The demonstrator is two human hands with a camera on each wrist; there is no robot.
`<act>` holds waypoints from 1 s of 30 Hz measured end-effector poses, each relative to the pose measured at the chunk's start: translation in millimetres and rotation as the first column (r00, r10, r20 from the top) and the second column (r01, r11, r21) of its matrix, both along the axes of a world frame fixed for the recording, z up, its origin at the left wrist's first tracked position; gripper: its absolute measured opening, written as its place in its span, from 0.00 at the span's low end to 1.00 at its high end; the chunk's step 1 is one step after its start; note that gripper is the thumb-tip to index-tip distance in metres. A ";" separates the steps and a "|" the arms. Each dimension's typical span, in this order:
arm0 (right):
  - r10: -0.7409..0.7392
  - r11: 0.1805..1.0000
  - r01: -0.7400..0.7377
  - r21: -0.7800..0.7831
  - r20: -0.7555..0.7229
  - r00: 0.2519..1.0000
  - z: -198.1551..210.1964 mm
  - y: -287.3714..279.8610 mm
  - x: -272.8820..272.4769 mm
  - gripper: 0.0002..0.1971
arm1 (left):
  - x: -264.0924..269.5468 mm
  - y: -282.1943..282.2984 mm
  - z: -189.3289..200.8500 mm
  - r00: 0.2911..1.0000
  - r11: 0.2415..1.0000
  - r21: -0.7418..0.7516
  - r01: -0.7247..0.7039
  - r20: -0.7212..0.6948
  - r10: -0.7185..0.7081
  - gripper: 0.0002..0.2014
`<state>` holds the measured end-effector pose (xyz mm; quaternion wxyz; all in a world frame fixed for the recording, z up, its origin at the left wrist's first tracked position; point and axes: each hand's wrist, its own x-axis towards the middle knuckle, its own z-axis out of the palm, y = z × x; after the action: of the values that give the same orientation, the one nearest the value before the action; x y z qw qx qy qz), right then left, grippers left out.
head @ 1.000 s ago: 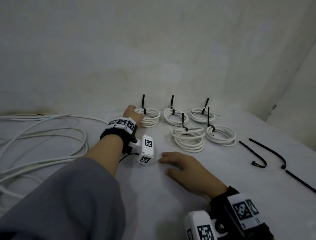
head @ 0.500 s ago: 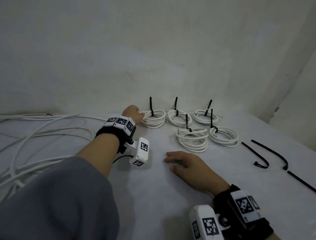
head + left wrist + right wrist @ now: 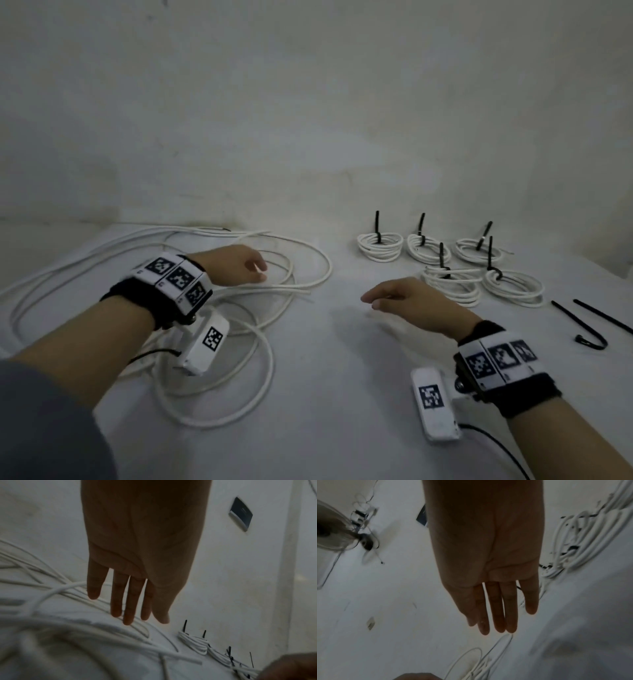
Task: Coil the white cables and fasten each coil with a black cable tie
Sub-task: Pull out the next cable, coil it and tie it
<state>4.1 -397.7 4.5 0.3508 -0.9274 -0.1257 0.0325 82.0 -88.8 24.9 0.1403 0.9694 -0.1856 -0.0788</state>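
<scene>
Round white cables [image 3: 274, 359] — loose, smooth loops.

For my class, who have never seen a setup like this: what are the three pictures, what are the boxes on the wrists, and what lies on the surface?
A person wears three cameras. The head view looks down at both hands; the white boxes strapped to the wrists are cameras looking along each palm. The left hand hovers open above the loose white cables; the right hand is open and holds nothing. Five tied coils sit at the far right, with spare black cable ties beside them on the white surface.
</scene>
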 end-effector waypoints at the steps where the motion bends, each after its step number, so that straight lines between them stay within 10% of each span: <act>1: 0.010 0.999 -0.009 -0.032 0.011 1.000 4.0 11.4 3.6 0.09 | -6.6 8.1 -4.3 1.000 0.999 0.032 0.010 -0.025 -0.009 0.16; 11: 0.057 0.945 -0.053 -0.323 0.002 0.998 -8.1 115.9 51.5 0.15 | -25.8 24.6 -32.9 0.998 0.999 -0.040 -0.010 -0.064 0.008 0.18; 24: -0.106 0.992 0.080 0.098 0.294 0.950 38.1 121.9 57.4 0.02 | -28.7 42.5 -19.2 0.996 0.957 -0.285 -0.052 0.057 0.071 0.10; 26: -0.208 0.922 0.102 0.374 0.255 0.944 47.4 123.3 50.6 0.05 | -33.3 39.7 -9.0 0.997 0.928 -0.368 -0.058 0.025 0.073 0.10; 30: -0.139 0.484 0.105 0.869 -0.042 0.989 63.6 132.5 32.9 0.06 | -48.6 31.7 15.9 0.998 0.854 -0.520 -0.022 0.045 0.053 0.09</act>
<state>37.0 -265.2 68.2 0.7689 -0.6315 -0.0648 -0.0761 33.4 -57.1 40.7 0.3928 0.9008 -0.1849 0.0050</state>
